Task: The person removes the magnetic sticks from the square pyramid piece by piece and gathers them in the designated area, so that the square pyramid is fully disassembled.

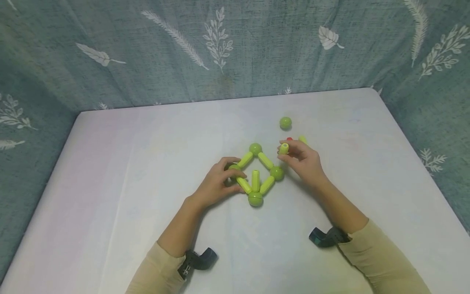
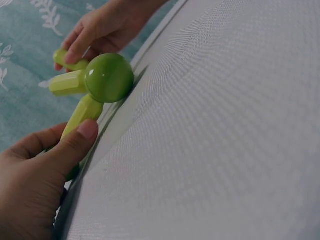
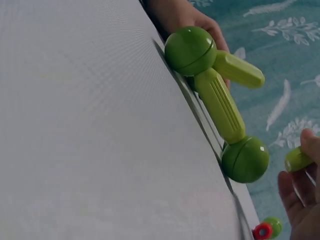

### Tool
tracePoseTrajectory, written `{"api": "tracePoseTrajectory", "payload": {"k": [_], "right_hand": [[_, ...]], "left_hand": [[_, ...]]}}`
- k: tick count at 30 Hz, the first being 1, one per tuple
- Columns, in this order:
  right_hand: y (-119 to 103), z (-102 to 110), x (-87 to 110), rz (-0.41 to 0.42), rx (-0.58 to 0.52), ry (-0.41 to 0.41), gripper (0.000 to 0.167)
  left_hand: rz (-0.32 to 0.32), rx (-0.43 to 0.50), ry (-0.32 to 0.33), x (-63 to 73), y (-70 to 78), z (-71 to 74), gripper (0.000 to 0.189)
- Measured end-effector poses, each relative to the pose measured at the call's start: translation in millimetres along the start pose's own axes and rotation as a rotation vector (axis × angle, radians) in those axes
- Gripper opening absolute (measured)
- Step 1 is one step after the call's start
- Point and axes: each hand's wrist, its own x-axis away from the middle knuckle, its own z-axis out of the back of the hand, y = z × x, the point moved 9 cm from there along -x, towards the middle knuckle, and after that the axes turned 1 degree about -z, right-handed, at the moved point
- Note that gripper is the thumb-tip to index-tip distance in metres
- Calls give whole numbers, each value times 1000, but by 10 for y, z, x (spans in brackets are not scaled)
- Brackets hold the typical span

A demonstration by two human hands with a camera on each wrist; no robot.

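A diamond-shaped frame of green balls and yellow-green rods lies on the table, its near ball (image 1: 255, 199) toward me. From that ball an upright rod (image 1: 256, 179) sticks up. My left hand (image 1: 220, 181) holds the frame at its left corner, fingers around the left ball (image 1: 234, 168) and thumb near the rod (image 2: 79, 116) beside it. Right of the frame, my right hand (image 1: 304, 157) pinches a loose yellow-green rod (image 1: 284, 149) between thumb and fingers, raised above the frame's right ball (image 1: 277, 173) and apart from it.
Beyond the right hand stand a loose green ball (image 1: 285, 123), a partly hidden red piece (image 1: 289, 139) and another yellow-green rod (image 1: 302, 139). The white table (image 1: 147, 143) meets a leaf-patterned teal curtain (image 1: 257, 53) at its far edge. Wrist cameras sit on both forearms.
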Motion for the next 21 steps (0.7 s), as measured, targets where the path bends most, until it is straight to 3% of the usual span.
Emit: {"api": "tracePoseTrajectory", "payload": {"k": [5,12,21], "right_hand": [[-92,138,-27,-69,94,37,38],[323,483,-99,-255,184,109,45],[547,892,-113,-382,284,244,43]], "left_hand": [[-2,-5,7,0,-4,-1,37],[47,-17,31,0,-32,33,34],[120,-36,76,8,-72,84,32]]}}
